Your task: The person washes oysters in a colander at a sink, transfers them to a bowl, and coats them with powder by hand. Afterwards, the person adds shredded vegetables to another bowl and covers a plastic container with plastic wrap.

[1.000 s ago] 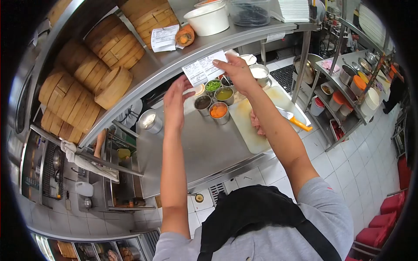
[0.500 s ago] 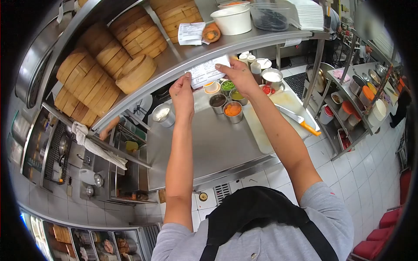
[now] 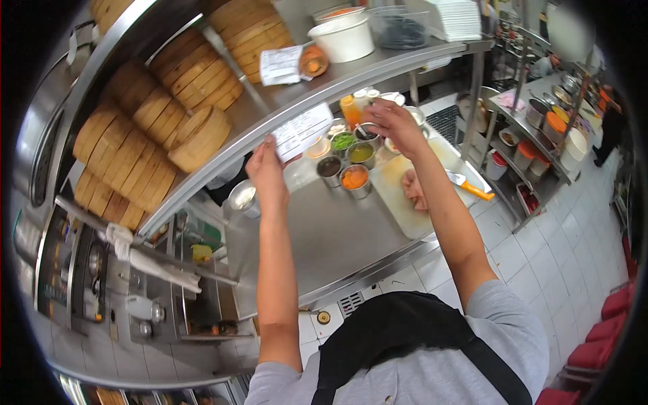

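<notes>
My left hand pinches the lower left corner of a white printed slip, held up by the front edge of the steel shelf. Off to its right, my right hand is apart from the slip, fingers loosely spread over the metal cups. Under the hands stand cups of orange food, dark sauce, yellow-green sauce and chopped greens. By my right forearm, a soft pink item lies on the cutting board; I cannot tell its kind. An orange-handled knife rests at the board's right.
The steel shelf overhead bears bamboo steamers, a white tub, a clear container and another slip. A metal cup with white contents stands at the left of the counter. A side rack is at right.
My right hand has let go of the slip and moved right. The slip, in my left hand alone, has shifted left and lower. The pink item now shows beside my forearm.
</notes>
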Action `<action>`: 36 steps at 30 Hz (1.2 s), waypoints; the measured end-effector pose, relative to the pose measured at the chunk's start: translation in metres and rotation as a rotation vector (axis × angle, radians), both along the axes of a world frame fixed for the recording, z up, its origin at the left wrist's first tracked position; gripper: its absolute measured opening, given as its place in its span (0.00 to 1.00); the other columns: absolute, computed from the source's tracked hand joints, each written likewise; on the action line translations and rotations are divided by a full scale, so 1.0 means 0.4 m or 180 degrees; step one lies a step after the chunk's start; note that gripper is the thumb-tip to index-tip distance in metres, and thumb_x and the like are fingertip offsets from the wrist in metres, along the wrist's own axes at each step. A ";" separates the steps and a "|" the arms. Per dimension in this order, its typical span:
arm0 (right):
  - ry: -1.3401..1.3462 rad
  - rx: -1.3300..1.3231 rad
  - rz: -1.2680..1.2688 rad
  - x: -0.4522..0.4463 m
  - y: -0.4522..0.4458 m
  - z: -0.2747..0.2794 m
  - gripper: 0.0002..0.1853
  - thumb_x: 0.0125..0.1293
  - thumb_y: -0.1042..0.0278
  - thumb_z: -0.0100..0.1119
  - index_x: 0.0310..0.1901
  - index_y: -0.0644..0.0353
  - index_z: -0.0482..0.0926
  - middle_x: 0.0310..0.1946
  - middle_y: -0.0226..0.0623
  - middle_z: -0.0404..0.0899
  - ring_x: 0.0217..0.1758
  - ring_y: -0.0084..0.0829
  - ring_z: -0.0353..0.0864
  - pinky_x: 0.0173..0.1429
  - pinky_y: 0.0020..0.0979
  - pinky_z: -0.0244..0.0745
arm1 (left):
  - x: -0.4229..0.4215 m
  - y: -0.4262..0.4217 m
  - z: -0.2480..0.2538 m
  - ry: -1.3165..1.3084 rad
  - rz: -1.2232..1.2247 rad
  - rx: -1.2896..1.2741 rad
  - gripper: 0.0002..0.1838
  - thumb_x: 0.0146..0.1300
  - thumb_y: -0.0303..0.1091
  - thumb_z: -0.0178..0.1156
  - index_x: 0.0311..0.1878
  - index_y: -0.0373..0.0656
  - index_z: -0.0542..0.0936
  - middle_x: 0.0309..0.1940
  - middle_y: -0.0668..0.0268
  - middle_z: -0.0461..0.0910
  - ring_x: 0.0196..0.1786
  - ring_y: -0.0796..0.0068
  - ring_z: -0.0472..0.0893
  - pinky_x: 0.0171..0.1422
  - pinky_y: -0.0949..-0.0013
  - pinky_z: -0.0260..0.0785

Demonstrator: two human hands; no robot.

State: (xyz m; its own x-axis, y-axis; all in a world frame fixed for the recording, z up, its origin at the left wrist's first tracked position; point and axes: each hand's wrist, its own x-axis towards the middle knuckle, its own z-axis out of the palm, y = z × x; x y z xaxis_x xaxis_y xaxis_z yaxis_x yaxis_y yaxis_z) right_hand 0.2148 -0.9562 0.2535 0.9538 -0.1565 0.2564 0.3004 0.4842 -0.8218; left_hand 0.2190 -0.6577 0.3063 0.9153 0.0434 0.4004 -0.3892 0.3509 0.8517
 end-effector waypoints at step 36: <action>-0.0352 -0.1458 -0.0759 0.120 0.090 -0.012 0.25 0.74 0.56 0.58 0.64 0.65 0.72 0.57 0.38 0.75 0.53 0.30 0.76 0.54 0.34 0.74 | 0.020 -0.041 -0.080 -0.0770 0.1990 0.1433 0.17 0.63 0.39 0.73 0.49 0.37 0.84 0.39 0.64 0.85 0.42 0.76 0.81 0.48 0.70 0.74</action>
State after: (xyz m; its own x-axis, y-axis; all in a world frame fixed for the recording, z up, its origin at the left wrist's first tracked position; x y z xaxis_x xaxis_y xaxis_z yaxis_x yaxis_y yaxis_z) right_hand 0.2629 -0.9202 0.2488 0.8688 -0.2141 0.4465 0.4552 -0.0096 -0.8904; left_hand 0.2272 -0.6739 0.2743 0.6608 0.3062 0.6852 -0.5916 -0.3493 0.7267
